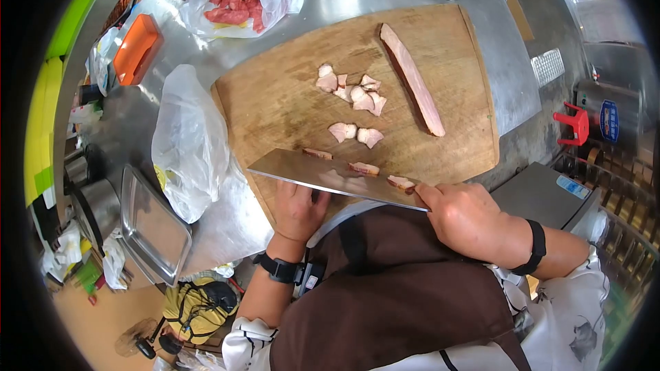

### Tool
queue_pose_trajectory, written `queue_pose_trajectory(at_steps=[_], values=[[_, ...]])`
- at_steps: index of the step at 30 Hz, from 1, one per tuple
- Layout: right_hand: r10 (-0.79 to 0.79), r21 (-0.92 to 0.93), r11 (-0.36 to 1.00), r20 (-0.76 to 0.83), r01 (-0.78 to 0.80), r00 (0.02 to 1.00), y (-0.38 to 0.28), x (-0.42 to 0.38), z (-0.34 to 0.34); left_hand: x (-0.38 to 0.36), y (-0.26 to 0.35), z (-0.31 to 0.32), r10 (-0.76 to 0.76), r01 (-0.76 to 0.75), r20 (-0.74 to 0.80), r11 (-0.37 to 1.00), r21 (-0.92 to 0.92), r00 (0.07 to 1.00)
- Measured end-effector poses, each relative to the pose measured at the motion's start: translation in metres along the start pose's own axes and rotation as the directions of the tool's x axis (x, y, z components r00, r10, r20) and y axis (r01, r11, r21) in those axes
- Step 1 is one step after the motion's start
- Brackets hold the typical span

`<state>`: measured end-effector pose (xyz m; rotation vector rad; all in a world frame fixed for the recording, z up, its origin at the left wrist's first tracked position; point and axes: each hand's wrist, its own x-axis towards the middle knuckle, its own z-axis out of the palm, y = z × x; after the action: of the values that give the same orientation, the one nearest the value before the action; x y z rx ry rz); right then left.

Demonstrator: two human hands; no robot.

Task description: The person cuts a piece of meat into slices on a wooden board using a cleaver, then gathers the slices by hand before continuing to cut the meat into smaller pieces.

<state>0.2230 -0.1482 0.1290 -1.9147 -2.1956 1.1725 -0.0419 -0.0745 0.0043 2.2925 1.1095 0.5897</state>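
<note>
Cleaver held flat over the near edge of the cutting board.
Handle gripped in the closed right hand; left hand laid spread under the blade; meat pieces carried on it; meat strip lying far right.

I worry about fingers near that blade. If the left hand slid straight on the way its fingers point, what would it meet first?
The left hand points up the cutting board and already lies under the cleaver. Beyond the blade, it would probably first reach the meat chunks, though depth is uncertain.
</note>
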Motion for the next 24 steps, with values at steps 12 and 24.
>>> queue_pose_trajectory(at_steps=[12,24], values=[[-0.061,0.043,0.997,0.067,0.058,0.996,-0.005,0.038,0.002,0.002,-0.006,-0.001,-0.054,0.054,0.009,0.998,-0.042,0.998],[-0.043,0.072,0.997,0.09,0.036,0.995,-0.01,0.052,0.0,0.005,-0.002,-0.002,-0.055,0.055,0.012,0.998,-0.026,0.998]])
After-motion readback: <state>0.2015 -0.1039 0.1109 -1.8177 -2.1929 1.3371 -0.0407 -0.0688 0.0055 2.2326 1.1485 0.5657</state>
